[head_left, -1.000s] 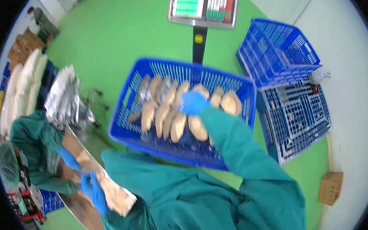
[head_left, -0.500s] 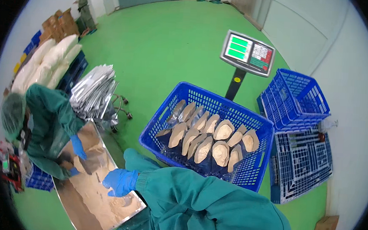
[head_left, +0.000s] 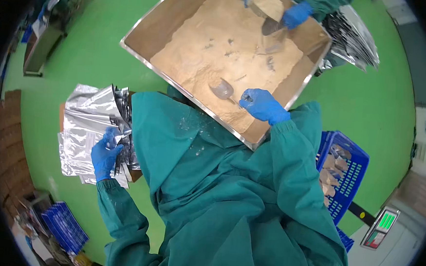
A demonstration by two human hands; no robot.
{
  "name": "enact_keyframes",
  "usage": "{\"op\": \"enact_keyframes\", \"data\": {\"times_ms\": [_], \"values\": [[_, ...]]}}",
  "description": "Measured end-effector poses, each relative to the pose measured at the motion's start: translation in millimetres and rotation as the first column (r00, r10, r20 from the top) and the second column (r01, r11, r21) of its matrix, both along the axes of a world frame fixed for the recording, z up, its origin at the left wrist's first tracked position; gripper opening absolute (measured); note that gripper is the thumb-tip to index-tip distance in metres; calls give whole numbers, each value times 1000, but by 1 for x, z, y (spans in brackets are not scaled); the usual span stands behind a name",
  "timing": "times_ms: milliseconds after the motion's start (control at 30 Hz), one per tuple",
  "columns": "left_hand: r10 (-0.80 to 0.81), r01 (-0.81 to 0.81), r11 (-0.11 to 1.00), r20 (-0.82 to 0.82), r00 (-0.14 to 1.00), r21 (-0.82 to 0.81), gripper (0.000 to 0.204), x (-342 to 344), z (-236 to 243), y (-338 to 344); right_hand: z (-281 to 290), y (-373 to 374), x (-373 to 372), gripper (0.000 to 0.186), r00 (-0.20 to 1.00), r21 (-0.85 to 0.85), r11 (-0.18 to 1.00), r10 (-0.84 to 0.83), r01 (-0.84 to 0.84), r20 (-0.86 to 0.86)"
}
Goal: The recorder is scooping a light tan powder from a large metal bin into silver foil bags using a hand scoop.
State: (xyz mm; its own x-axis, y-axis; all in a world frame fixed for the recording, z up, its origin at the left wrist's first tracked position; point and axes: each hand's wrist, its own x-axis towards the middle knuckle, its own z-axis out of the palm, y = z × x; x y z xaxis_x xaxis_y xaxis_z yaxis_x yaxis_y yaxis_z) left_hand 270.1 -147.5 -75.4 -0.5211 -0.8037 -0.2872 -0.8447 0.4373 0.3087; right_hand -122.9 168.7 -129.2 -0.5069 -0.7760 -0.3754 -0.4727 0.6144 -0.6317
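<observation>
My left hand (head_left: 105, 153), in a blue glove, is closed on the edge of a silver foil bag (head_left: 121, 136) atop a stack of flat foil bags (head_left: 83, 137). Over the near right corner of a metal tray (head_left: 160, 73) of pale powder (head_left: 193, 49) is my gloved right hand (head_left: 263, 107). Its fingers are curled, right beside the handle end of a clear scoop (head_left: 222, 89) lying in the powder. Whether they grip the handle, I cannot make out. Across the tray, a co-worker's gloved hand (head_left: 298, 14) holds another scoop (head_left: 272, 27) by a powder-filled bag (head_left: 267, 3).
On the right stands a blue basket (head_left: 349, 178) with filled bags (head_left: 331, 172), next to a scale display (head_left: 383, 226). More foil bags (head_left: 353, 36) lie beyond the tray's far right corner. Blue crates (head_left: 66, 226) and cardboard boxes (head_left: 10, 145) stand on the left.
My view has swung from the basket down to the tray and my lap. My left hand has come into view at the foil bags. My right hand is now nearer the scoop.
</observation>
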Motion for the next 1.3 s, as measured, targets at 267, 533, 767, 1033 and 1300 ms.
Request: {"op": "enact_keyframes", "data": {"times_ms": [267,533,767,1033,1300], "values": [[154,-157,981,33,988,110,50,-7,2,-1,-187,-43,-14,43,957,463,845,173,-267,234],[135,-126,990,-133,982,70,37,9,-13,-3,-250,-52,35,45,929,222,902,362,-370,78],[-76,-106,776,-260,963,-622,31,29,37,-12,-165,-60,-34,24,-117,12,660,115,751,986],[-260,-36,425,-159,952,-905,17,38,156,-25,15,23,-69,29,347,-429,204,341,880,874],[-538,316,568,-52,841,-760,20,-115,198,-41,29,334,90,18,476,-464,-224,-4,857,880]]}}
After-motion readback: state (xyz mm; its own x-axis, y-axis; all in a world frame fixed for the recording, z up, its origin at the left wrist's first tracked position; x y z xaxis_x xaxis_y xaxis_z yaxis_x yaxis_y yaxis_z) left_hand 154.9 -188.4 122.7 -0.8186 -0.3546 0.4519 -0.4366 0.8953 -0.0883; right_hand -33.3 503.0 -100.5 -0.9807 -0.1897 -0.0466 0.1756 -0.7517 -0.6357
